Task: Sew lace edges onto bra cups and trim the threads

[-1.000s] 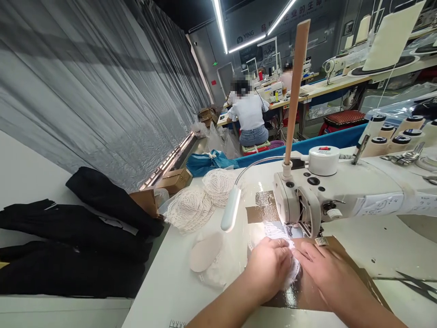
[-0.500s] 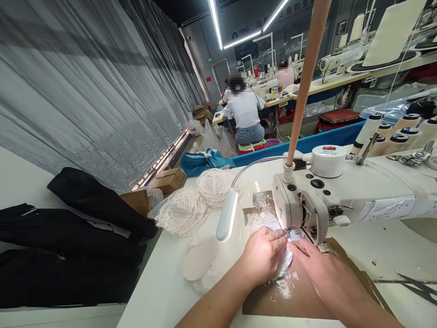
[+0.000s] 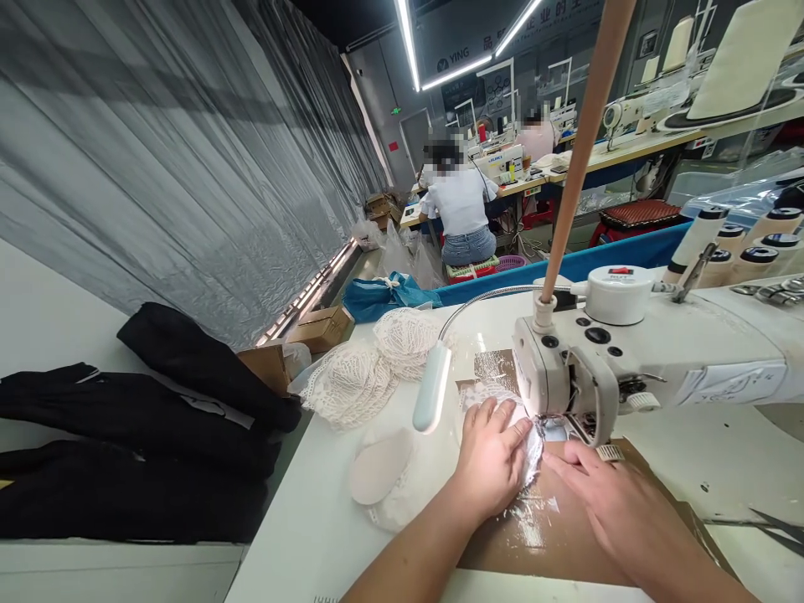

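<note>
My left hand (image 3: 493, 456) lies flat on a white lace piece (image 3: 533, 459), its fingers spread, just left of the needle area of the sewing machine (image 3: 543, 360). Part of the lace is hidden beneath that hand. On the right, my right hand (image 3: 619, 498) rests over a brown sheet (image 3: 565, 540), fingers stretched out, with the foremost fingertip close to the lace edge. I cannot tell whether that fingertip touches the lace. The presser foot area is brightly lit and partly hidden by the machine head.
Stacked lace pieces (image 3: 352, 385) and a beige oval pad (image 3: 380, 466) lie on the left of the table. A lamp (image 3: 433, 385) hangs over it. Scissors (image 3: 779, 526) lie at the right edge; thread cones (image 3: 709, 234) stand behind the machine. A person (image 3: 461, 205) sits farther back.
My left hand has gone from bunched fingers near the needle to lying spread on the lace. My right fingertips have drawn slightly away from the needle. The camera view has shifted a little.
</note>
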Tool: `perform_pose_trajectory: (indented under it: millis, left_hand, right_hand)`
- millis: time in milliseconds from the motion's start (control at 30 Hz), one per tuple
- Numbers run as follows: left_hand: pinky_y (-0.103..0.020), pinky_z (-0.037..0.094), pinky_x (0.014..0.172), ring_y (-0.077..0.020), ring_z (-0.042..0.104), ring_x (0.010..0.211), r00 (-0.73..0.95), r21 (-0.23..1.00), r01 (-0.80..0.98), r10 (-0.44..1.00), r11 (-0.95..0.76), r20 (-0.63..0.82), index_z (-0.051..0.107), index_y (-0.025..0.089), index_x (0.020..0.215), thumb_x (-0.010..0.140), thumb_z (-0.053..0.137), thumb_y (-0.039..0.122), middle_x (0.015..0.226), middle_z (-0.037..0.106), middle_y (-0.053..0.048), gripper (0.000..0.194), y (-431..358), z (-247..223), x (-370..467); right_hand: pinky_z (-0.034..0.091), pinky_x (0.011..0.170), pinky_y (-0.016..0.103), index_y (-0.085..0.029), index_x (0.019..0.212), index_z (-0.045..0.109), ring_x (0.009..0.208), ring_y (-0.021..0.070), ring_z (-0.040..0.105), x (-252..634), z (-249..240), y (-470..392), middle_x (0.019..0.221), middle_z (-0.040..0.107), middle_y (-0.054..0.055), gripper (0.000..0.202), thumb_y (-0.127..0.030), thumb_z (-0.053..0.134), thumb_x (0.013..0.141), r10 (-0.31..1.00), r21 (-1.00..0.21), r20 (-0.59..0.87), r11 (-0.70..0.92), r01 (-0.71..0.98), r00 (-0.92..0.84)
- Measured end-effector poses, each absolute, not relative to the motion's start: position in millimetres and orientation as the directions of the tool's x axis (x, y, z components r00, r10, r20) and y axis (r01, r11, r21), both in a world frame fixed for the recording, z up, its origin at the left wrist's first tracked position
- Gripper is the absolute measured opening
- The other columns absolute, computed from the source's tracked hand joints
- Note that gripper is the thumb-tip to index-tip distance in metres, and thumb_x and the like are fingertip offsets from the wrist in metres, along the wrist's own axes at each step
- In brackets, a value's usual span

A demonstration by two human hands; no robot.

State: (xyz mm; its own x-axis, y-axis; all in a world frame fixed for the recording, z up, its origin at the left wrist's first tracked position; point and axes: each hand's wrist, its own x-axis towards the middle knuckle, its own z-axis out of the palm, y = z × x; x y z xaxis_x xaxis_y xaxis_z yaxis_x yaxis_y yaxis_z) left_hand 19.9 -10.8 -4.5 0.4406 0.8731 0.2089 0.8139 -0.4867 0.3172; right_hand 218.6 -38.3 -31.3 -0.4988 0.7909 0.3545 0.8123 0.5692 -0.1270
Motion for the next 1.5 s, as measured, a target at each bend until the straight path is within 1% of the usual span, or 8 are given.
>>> perform_pose_trajectory:
  millis: [200,300,467,667,800,1000,1300,1500]
  left_hand:
    - [-0.068,0.021,0.109,-0.0370,0.038,0.134,0.375,0.409,0.823,0.918,-0.395,0.130,0.063,0.028,0.122,0.086,0.048,0.018,0.138,0.056,-0.004,0.041,-13,6,13]
    - [-0.069,0.014,0.111,-0.0359,0.040,0.135,0.525,0.547,0.710,0.851,-0.444,0.010,0.070,0.026,0.109,0.074,0.054,0.013,0.133,0.061,-0.001,0.040,-19,14,2]
    - [-0.047,0.023,0.117,-0.0243,0.056,0.122,0.791,0.743,0.393,0.612,-0.542,0.028,0.072,0.023,0.095,0.071,0.053,0.008,0.113,0.071,-0.002,0.034,-47,25,-5]
    - [-0.038,0.048,0.099,-0.0250,0.059,0.111,0.516,0.597,0.608,0.832,-0.522,0.202,0.066,0.014,0.111,0.085,0.051,0.017,0.122,0.063,-0.013,0.030,-56,29,6]
    - [-0.040,0.047,0.099,-0.0273,0.058,0.109,0.628,0.441,0.655,0.767,-0.614,0.135,0.066,0.012,0.108,0.085,0.052,0.017,0.119,0.065,-0.013,0.027,-45,24,19]
    - [-0.047,0.048,0.097,-0.0304,0.053,0.117,0.604,0.337,0.742,0.796,-0.579,0.038,0.053,0.017,0.131,0.085,0.055,0.027,0.138,0.054,-0.010,0.047,-38,22,23]
    - [-0.048,0.042,0.104,-0.0304,0.047,0.127,0.662,0.300,0.712,0.750,-0.635,0.017,0.049,0.014,0.138,0.086,0.052,0.036,0.145,0.048,-0.012,0.056,-19,14,11]
    - [-0.046,0.036,0.110,-0.0290,0.044,0.133,0.762,0.277,0.625,0.647,-0.730,-0.012,0.047,0.014,0.140,0.084,0.052,0.033,0.148,0.044,-0.012,0.059,1,15,-2]
  right_hand:
    - [0.054,0.058,0.029,-0.022,0.104,0.069,0.070,0.0181,0.068,224,-26,-36,0.089,0.071,0.006,0.045,-0.003,0.033,0.085,0.713,-0.148,0.435,0.659,0.737,-0.550]
    - [0.058,0.067,0.029,-0.020,0.106,0.070,0.089,0.0204,0.071,231,-29,-36,0.098,0.073,0.009,0.040,-0.010,0.034,0.090,0.679,-0.171,0.476,0.695,0.698,-0.559]
    - [0.059,0.068,0.030,-0.018,0.102,0.071,0.084,0.0200,0.071,233,-30,-37,0.097,0.073,0.010,0.039,-0.013,0.034,0.092,0.700,-0.253,0.475,0.689,0.680,-0.533]
    - [0.055,0.062,0.028,-0.020,0.110,0.069,0.079,0.0173,0.068,224,-25,-37,0.098,0.071,0.009,0.042,-0.014,0.032,0.092,0.686,-0.259,0.459,0.711,0.654,-0.565]
    - [0.049,0.059,0.030,-0.019,0.108,0.069,0.074,0.0196,0.064,221,-26,-39,0.090,0.069,0.009,0.039,-0.010,0.037,0.087,0.717,-0.236,0.440,0.673,0.701,-0.541]
    - [0.040,0.057,0.030,-0.023,0.100,0.070,0.062,0.0184,0.058,223,-25,-39,0.079,0.066,0.005,0.039,-0.005,0.041,0.081,0.763,-0.227,0.435,0.607,0.761,-0.479]
    - [0.035,0.054,0.031,-0.021,0.088,0.070,0.055,0.0177,0.054,216,-18,-36,0.076,0.067,0.005,0.036,-0.003,0.039,0.081,0.774,-0.220,0.444,0.582,0.783,-0.451]
    - [0.040,0.057,0.033,-0.019,0.102,0.069,0.068,0.0214,0.063,214,-25,-36,0.089,0.070,0.007,0.043,-0.002,0.035,0.081,0.778,-0.214,0.424,0.584,0.783,-0.464]
